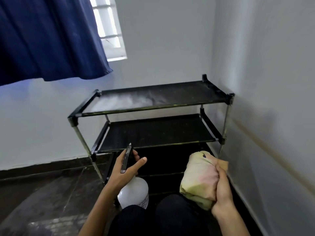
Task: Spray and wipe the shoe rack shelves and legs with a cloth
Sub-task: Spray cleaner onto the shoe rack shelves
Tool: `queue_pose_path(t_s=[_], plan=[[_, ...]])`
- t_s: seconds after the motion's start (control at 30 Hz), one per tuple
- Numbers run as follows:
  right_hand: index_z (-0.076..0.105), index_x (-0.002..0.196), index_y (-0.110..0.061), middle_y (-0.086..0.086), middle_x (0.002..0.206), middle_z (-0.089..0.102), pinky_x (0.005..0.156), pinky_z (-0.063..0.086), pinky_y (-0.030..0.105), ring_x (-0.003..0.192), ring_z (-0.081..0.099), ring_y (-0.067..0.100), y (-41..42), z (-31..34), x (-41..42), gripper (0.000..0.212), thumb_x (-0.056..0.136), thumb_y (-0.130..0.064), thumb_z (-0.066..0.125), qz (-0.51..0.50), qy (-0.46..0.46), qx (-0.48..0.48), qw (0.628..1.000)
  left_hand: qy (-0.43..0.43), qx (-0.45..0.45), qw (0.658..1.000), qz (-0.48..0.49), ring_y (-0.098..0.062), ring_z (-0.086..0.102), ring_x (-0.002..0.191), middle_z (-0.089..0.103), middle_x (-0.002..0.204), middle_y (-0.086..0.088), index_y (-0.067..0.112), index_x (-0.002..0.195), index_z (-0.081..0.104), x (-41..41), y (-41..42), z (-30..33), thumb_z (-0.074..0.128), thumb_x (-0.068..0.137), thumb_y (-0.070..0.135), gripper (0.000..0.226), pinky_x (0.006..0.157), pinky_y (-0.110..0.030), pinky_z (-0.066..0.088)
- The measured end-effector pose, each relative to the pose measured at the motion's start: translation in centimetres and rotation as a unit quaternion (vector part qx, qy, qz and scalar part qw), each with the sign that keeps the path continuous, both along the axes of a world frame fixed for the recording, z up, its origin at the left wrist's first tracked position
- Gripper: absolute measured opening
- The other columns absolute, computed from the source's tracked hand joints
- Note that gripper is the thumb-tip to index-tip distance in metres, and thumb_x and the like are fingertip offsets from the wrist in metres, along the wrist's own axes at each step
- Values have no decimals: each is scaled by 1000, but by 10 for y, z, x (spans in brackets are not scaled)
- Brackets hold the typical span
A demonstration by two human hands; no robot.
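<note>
A black shoe rack (153,116) stands in a corner where two pale walls meet, its top shelf (162,96) carrying a whitish haze across its left half that I take for fresh spray or dust; I cannot tell which. Below the top shelf sits the middle shelf (156,132), dark and dull, and lower tiers of the rack fall into shadow near the dark floor (42,184). In front of the rack and below its middle shelf, my left hand (125,169) is wrapped around the neck of a translucent spray bottle (134,191), nozzle pointing up toward the rack, forefinger stretched out straight ahead. To the right of it, also in front of the rack, my right hand (221,186) grips a bunched yellowish cloth (199,178), fingers closed firmly over its folds. I judge the spraying step to be in hand, with wiping not yet begun. The next move seems to call for lifting the cloth to the top shelf and sweeping along it, then working down the shelves and the metal legs (225,123). A dark blue curtain (51,36) hangs above and left of the rack.
</note>
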State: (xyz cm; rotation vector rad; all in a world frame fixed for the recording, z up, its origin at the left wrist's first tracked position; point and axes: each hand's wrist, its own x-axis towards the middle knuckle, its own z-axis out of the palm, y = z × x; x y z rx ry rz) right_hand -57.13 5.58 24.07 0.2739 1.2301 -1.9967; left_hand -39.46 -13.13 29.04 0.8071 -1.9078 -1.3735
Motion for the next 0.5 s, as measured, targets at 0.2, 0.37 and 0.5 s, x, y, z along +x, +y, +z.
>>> queue_pose_path(t_s=[0.2, 0.37, 0.5], plan=[[61, 117, -10, 19, 107, 68, 68, 52, 36, 95, 66, 32, -44, 46, 39, 60, 83, -59, 54, 103, 34, -60, 992, 58, -22, 995, 76, -16, 64, 72, 62, 78, -1, 7, 93, 58, 54, -1, 35, 72, 79, 17, 22, 61, -35, 55], [62, 119, -10, 19, 109, 69, 61, 55, 33, 91, 68, 32, -92, 85, 79, 59, 84, -57, 55, 200, 48, -97, 974, 104, -41, 981, 160, -11, 60, 62, 60, 65, 7, 3, 90, 57, 110, -3, 56, 70, 82, 14, 19, 59, -33, 53], [63, 118, -13, 19, 108, 69, 68, 54, 36, 90, 67, 32, -129, 101, 115, 55, 84, -55, 56, 256, 51, -106, 960, 126, -55, 968, 210, -6, 60, 64, 59, 70, 2, 0, 92, 56, 151, -7, 68, 69, 82, 12, 21, 61, -32, 53]])
